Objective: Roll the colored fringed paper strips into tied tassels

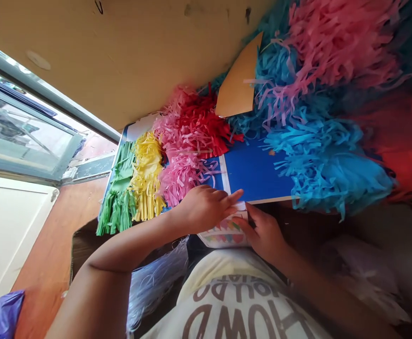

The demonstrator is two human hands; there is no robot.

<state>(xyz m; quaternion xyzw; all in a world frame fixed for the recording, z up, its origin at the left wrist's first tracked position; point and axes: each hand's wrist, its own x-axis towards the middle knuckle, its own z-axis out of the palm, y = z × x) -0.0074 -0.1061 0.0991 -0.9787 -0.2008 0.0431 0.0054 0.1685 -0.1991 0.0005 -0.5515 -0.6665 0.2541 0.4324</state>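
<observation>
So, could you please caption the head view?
Left hand and right hand rest on a colour-printed sheet at the edge of a blue board with fringed paper.

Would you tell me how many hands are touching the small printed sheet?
2. The left hand lies on the upper edge of the sheet, by the blue board; the right hand holds its right side. Nobody else's hands are in view.

So we've got a blue board (255, 174) mid-frame carrying everything: green fringe (119, 197), yellow fringe (145, 179) and pink fringe (179, 176) across its left part, red fringe (206, 127) above those, light blue fringe (326, 160) piled at right.
</observation>
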